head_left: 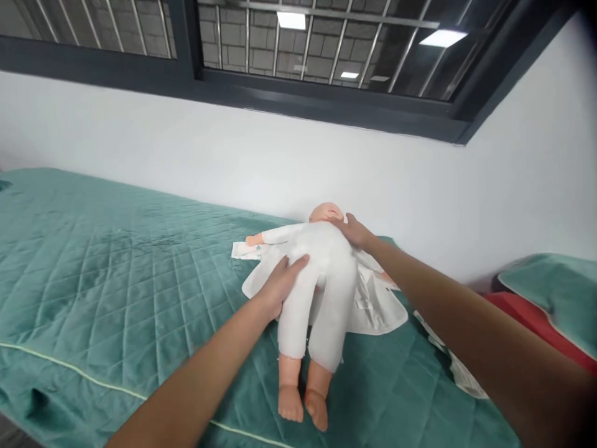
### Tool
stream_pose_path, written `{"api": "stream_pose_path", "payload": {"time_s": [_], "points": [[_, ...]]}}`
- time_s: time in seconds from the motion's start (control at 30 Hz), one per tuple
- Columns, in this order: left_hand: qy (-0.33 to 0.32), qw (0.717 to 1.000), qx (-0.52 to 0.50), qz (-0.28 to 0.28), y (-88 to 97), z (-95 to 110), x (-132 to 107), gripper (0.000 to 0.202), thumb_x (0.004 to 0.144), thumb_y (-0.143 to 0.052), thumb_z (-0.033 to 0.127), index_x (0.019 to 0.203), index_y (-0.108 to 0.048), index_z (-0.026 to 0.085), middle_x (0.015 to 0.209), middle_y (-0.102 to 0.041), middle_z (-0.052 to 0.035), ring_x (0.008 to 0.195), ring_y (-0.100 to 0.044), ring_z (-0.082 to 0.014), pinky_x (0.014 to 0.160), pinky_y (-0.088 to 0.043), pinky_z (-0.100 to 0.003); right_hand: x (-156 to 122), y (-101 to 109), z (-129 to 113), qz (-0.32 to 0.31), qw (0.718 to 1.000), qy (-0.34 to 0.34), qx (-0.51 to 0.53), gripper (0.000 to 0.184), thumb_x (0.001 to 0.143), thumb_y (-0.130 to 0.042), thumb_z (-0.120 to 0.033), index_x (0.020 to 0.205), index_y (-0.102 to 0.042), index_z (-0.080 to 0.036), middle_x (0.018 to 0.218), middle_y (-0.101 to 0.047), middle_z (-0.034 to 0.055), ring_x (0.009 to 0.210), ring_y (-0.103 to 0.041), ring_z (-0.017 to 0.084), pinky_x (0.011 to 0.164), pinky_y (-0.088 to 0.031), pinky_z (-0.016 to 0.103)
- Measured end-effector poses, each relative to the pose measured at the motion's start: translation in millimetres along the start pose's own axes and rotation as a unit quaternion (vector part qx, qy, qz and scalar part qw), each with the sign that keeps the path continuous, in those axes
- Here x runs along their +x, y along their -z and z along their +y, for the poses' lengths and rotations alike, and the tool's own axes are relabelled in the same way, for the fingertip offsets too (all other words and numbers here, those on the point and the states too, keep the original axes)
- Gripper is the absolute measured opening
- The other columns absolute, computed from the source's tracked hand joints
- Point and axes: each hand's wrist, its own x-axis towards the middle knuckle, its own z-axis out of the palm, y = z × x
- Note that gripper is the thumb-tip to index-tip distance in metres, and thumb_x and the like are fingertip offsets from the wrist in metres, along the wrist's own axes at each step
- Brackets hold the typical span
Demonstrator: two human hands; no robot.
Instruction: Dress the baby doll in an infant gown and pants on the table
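Observation:
A baby doll (321,249) with a white cloth body and bare plastic head, hands and feet lies stretched out, its feet towards me. My left hand (285,283) is closed around the side of its hip and upper thigh, thumb on top. At the shoulder and neck, my right hand (352,230) grips the doll, its thumb pointing up; some of its fingers are hidden. Spread beneath the doll is a white cloth-like piece (380,311), showing on both sides. A white strip with a small print (240,251) lies under one doll hand.
Green quilted bedding (140,267) with a pale piped edge covers the bed. A white wall (209,149) and a dark-framed barred window (326,106) stand behind. At right are a crumpled white item (464,376), red fabric (532,317) and a green pillow-like bundle (559,286).

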Motion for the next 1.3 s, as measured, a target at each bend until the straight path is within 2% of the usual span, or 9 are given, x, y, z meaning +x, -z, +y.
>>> {"api": "stream_pose_path", "payload": {"time_s": [0.2, 0.3, 0.47, 0.6, 0.7, 0.9, 1.07, 1.2, 1.3], "points": [[0.008, 1.0, -0.002, -0.012, -32.7, 6.7, 7.0, 0.063, 0.1, -0.026, 0.052, 0.152, -0.032, 0.017, 0.123, -0.07, -0.0157, 0.104, -0.07, -0.0255, 0.095, -0.055, -0.039, 8.7, -4.9, 30.4, -0.052, 0.997, -0.017, -0.048, 0.111, 0.08, -0.038, -0.085, 0.155, -0.021, -0.005, 0.152, -0.04, 0.0275, 0.134, -0.049, 0.038, 0.107, -0.042, 0.048], [0.07, 0.998, 0.007, -0.001, -25.6, 7.7, 13.3, 0.061, 0.102, -0.016, 0.05, 0.14, -0.049, 0.015, 0.119, -0.071, -0.0145, 0.1, -0.071, -0.0235, 0.087, -0.056, -0.033, 17.9, 4.6, 30.1, -0.069, 0.993, 0.012, -0.098, 0.105, 0.082, -0.038, -0.083, 0.154, -0.025, -0.008, 0.146, -0.047, 0.0277, 0.131, -0.052, 0.04, 0.106, -0.04, 0.052], [0.043, 0.973, 0.21, 0.087, -3.4, -7.1, 43.0, 0.038, 0.099, -0.03, 0.027, 0.104, -0.066, 0.015, 0.113, -0.067, -0.0151, 0.11, -0.062, -0.0269, 0.098, -0.048, -0.04, 24.7, 22.7, -4.4, -0.011, 0.948, 0.154, -0.278, 0.077, 0.095, -0.034, -0.067, 0.143, -0.041, -0.008, 0.109, -0.069, 0.0254, 0.106, -0.063, 0.041, 0.092, -0.043, 0.052], [0.061, 0.921, 0.371, 0.105, -3.8, -26.9, 60.8, 0.03, 0.093, -0.041, 0.021, 0.115, -0.061, 0.015, 0.119, -0.061, -0.0176, 0.117, -0.054, -0.0328, 0.097, -0.043, -0.05, 5.6, -19.8, -47.8, -0.019, 0.917, 0.31, -0.248, 0.051, 0.098, -0.042, -0.048, 0.136, -0.047, -0.014, 0.127, -0.062, 0.0171, 0.115, -0.057, 0.03, 0.098, -0.041, 0.041], [0.048, 0.898, 0.425, 0.101, -8.9, -36.7, 61.9, 0.032, 0.091, -0.046, 0.022, 0.12, -0.059, 0.015, 0.125, -0.057, -0.0171, 0.119, -0.05, -0.0338, 0.096, -0.042, -0.05, -6.9, -69.0, -69.4, -0.081, 0.864, 0.402, -0.292, 0.041, 0.095, -0.051, -0.042, 0.127, -0.054, -0.016, 0.133, -0.059, 0.0156, 0.125, -0.049, 0.032, 0.108, -0.031, 0.047], [0.054, 0.901, 0.412, 0.122, -10.7, -43.0, 61.0, 0.031, 0.094, -0.043, 0.024, 0.118, -0.061, 0.018, 0.124, -0.057, -0.0142, 0.117, -0.05, -0.0313, 0.096, -0.041, -0.047, 5.4, -111.4, -77.9, -0.153, 0.864, 0.37, -0.304, 0.029, 0.092, -0.052, -0.033, 0.114, -0.061, -0.016, 0.127, -0.063, 0.0176, 0.119, -0.055, 0.034, 0.095, -0.043, 0.048], [0.066, 0.904, 0.388, 0.167, -8.3, -50.0, 66.5, 0.028, 0.094, -0.044, 0.025, 0.113, -0.064, 0.02, 0.114, -0.059, -0.0135, 0.114, -0.052, -0.0309, 0.093, -0.043, -0.045, 11.9, -104.5, -70.3, -0.19, 0.873, 0.359, -0.268, 0.028, 0.089, -0.056, -0.037, 0.109, -0.062, -0.018, 0.11, -0.071, 0.0125, 0.092, -0.066, 0.028, 0.074, -0.048, 0.036], [0.092, 0.922, 0.301, 0.225, -1.1, -58.0, 70.3, 0.019, 0.093, -0.045, 0.022, 0.092, -0.064, 0.018, 0.103, -0.063, -0.0116, 0.102, -0.057, -0.026, 0.087, -0.045, -0.038, 11.0, -89.6, -61.4, -0.179, 0.886, 0.364, -0.224, 0.03, 0.091, -0.054, -0.039, 0.116, -0.06, -0.024, 0.119, -0.069, 0.0066, 0.1, -0.065, 0.026, 0.077, -0.047, 0.034], [0.108, 0.933, 0.14, 0.313, 5.0, -61.5, 70.1, 0.017, 0.091, -0.05, 0.026, 0.081, -0.062, 0.019, 0.082, -0.065, -0.0056, 0.081, -0.059, -0.0206, 0.077, -0.044, -0.032, 9.9, -75.6, -52.9, -0.164, 0.901, 0.361, -0.178, 0.037, 0.091, -0.054, -0.042, 0.125, -0.055, -0.027, 0.128, -0.065, 0.0042, 0.108, -0.062, 0.024, 0.081, -0.047, 0.032]]}}
